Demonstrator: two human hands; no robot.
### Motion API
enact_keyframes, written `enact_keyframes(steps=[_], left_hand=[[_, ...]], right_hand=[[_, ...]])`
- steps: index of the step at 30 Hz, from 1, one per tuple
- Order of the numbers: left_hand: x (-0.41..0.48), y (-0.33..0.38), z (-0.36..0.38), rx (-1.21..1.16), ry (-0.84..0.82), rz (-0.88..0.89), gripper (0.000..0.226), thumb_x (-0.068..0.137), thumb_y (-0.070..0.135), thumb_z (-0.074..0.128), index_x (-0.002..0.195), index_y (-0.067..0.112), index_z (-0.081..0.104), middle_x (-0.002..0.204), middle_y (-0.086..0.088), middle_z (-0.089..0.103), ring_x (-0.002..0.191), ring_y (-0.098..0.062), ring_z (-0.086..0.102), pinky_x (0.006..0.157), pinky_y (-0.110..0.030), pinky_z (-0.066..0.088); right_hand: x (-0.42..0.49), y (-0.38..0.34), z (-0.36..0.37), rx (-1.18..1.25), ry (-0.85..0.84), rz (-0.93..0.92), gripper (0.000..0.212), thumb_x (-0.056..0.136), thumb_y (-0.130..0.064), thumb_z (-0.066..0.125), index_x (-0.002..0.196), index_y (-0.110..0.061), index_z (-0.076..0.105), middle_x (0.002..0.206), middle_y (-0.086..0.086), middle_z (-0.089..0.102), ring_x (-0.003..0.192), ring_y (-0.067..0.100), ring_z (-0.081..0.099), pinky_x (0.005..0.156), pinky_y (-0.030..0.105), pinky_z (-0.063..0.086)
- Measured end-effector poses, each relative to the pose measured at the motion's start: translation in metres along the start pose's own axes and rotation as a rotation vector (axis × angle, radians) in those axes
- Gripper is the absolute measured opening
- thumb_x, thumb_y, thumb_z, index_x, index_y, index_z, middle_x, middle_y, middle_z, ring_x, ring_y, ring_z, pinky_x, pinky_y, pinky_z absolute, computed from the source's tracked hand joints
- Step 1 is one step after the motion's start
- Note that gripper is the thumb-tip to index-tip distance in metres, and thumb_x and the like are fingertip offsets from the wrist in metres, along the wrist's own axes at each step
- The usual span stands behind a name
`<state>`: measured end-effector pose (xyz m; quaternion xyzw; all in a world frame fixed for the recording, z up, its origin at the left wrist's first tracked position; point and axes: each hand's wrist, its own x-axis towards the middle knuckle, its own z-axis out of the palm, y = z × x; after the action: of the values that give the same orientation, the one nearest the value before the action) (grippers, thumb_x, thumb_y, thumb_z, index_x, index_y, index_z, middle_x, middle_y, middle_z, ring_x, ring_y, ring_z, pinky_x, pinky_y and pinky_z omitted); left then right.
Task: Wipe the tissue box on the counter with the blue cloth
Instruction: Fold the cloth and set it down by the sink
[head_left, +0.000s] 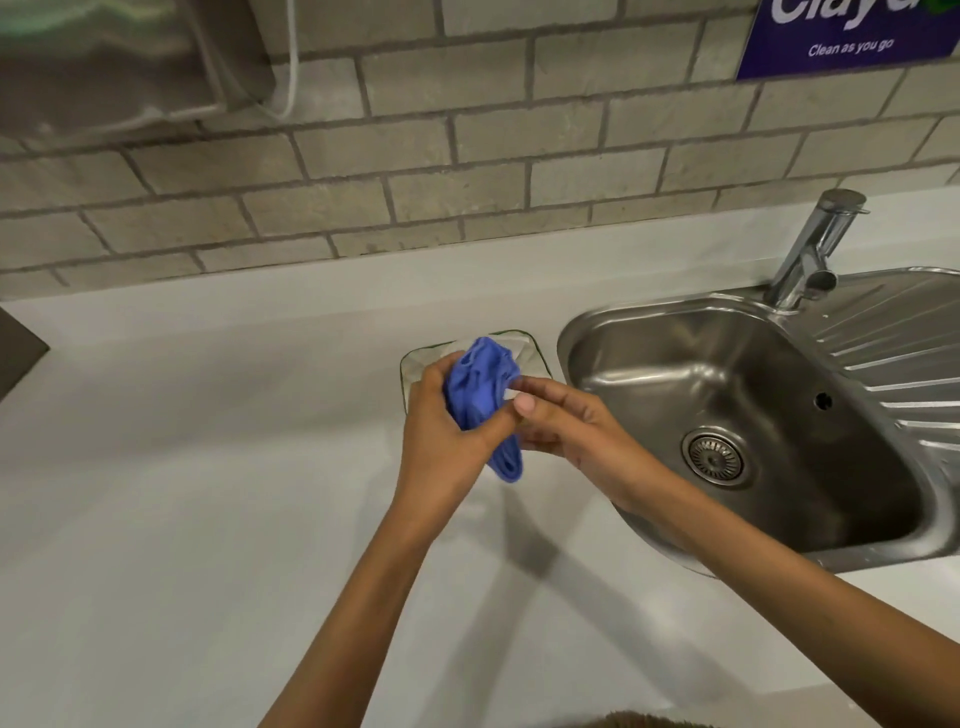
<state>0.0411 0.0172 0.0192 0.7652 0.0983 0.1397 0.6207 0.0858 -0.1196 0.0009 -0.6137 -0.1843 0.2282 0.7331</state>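
— How much of the tissue box (524, 347) can you make out?

— Only its far top and a green edge; your left hand (441, 441), your right hand (566, 423) and the bunched blue cloth (480, 392) cover the near part, so its sides and any print are hidden from you.

— And the blue sign (852, 41)?

— Cut off by the top edge; the big word is partly lost. You read only "Clean as you go".

— Top left?

— A blurred steel wall dispenser (114, 67), cropped by the frame. The sink's drainer (904, 332) runs off the right edge.
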Motion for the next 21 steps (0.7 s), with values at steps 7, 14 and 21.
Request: enact_keyframes(steps=[7, 14, 21], left_hand=[[-0.020, -0.006, 0.023, 0.032, -0.128, -0.032, 0.060, 0.071, 0.028, 0.076, 0.125, 0.020, 0.050, 0.125, -0.001, 0.056, 0.111, -0.013, 0.056, 0.094, -0.034, 0.051], [-0.032, -0.016, 0.045, -0.060, -0.216, -0.223, 0.044, 0.069, 0.038, 0.076, 0.105, 0.027, 0.054, 0.110, -0.001, 0.064, 0.101, -0.014, 0.063, 0.085, -0.033, 0.054], [-0.035, -0.022, 0.066, -0.097, -0.247, -0.357, 0.029, 0.078, 0.032, 0.069, 0.096, 0.018, 0.051, 0.099, -0.012, 0.068, 0.086, -0.022, 0.068, 0.077, -0.041, 0.058]], right_hand=[[-0.032, 0.006, -0.021, 0.006, 0.100, 0.095, 0.047, 0.075, -0.041, 0.061, 0.111, -0.010, 0.064, 0.112, 0.015, 0.067, 0.099, 0.026, 0.065, 0.095, 0.041, 0.049], [-0.068, 0.014, -0.032, -0.033, 0.126, 0.129, 0.032, 0.072, -0.035, 0.065, 0.099, -0.017, 0.069, 0.101, 0.006, 0.072, 0.102, 0.021, 0.065, 0.093, 0.036, 0.049], [-0.089, 0.022, -0.030, -0.440, 0.308, 0.056, 0.016, 0.083, 0.002, 0.059, 0.099, 0.007, 0.061, 0.095, 0.028, 0.066, 0.083, 0.033, 0.064, 0.081, 0.044, 0.051]])
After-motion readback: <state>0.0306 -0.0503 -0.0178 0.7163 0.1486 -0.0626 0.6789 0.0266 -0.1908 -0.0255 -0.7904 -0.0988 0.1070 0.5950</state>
